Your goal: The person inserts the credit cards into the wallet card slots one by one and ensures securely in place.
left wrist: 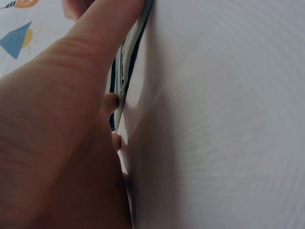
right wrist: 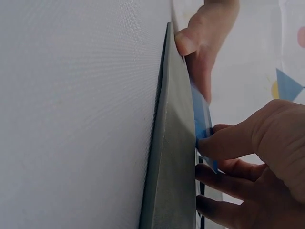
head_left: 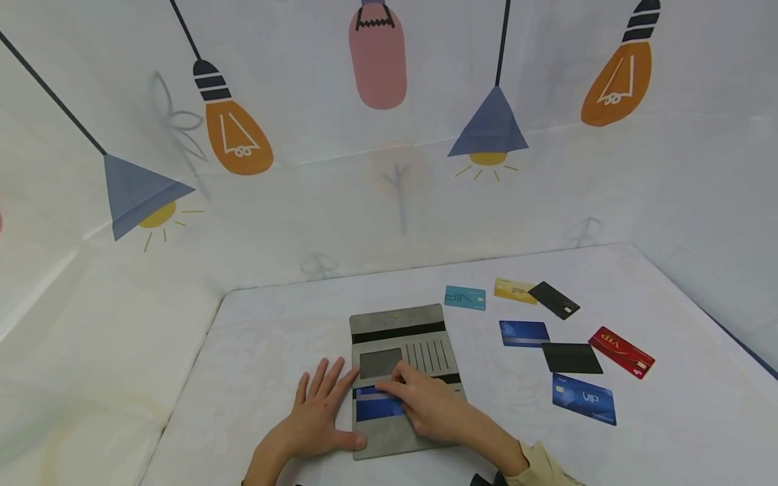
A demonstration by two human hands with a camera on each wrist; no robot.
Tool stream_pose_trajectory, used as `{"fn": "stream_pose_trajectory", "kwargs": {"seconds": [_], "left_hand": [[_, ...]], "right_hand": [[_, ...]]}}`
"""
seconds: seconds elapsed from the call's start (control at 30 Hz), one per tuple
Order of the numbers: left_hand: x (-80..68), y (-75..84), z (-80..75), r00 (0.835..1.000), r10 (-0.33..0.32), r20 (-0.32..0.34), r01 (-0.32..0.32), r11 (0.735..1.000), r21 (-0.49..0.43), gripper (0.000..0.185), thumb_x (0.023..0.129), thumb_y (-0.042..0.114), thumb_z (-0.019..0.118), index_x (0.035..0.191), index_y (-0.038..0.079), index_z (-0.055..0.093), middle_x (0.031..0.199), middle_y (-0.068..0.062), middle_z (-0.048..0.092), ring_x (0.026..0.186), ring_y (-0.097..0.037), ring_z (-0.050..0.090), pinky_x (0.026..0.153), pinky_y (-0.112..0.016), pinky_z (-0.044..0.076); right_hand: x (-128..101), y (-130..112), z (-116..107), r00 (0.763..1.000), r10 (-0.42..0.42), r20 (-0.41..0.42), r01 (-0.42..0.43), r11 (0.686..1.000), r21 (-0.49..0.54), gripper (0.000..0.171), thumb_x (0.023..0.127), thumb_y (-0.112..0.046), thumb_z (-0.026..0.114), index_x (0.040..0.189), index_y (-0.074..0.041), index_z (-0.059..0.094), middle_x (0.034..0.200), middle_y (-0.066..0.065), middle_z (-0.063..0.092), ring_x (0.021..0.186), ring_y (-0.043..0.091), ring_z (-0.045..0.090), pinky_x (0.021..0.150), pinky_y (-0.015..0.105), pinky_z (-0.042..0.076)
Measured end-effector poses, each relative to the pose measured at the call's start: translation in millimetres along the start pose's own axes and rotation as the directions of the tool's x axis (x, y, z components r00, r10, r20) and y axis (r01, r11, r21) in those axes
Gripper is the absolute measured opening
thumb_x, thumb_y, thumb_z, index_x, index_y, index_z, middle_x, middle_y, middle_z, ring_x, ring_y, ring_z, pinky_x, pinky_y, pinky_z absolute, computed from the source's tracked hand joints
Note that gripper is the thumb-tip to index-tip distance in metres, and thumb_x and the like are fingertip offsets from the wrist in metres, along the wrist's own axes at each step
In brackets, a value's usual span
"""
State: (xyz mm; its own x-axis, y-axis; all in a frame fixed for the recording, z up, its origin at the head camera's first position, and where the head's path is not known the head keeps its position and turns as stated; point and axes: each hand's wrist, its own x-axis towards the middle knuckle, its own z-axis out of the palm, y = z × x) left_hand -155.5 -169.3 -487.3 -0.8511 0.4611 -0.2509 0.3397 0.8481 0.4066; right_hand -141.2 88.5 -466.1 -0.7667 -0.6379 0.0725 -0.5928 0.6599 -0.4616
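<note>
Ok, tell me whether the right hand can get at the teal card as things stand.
Probably yes, once the right hand lets go of the blue card it pinches at the wallet. The teal card lies uncovered beside the wallet's upper right corner, and nothing seems to block the way.

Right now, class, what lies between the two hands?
In the head view, a pinched blue card and part of the grey wallet lie between the left hand and right hand.

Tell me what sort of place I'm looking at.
Probably a small enclosed work booth, though I can't be sure. A white table meets pale walls printed with lamps and bulbs; on it lie a wallet and loose cards.
</note>
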Motion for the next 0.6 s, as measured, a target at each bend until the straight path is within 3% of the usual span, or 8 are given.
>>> {"fn": "stream_pose_trajectory", "kwargs": {"seconds": [0.6], "left_hand": [[-2.1,1.8,-2.0,1.0,0.016,-0.015,-0.016,1.0,-0.009,0.112,0.068,0.079,0.068,0.157,0.027,0.026,0.166,-0.011,0.01,0.152,-0.039,-0.004,0.112,-0.069,-0.007]], "right_hand": [[-2.2,1.0,2.4,0.999,-0.032,0.013,0.031,0.999,0.036,0.046,0.097,-0.001,0.054,0.14,-0.017,0.055,0.117,-0.002,0.047,0.093,0.004,0.048,0.079,0.018,0.049]]}}
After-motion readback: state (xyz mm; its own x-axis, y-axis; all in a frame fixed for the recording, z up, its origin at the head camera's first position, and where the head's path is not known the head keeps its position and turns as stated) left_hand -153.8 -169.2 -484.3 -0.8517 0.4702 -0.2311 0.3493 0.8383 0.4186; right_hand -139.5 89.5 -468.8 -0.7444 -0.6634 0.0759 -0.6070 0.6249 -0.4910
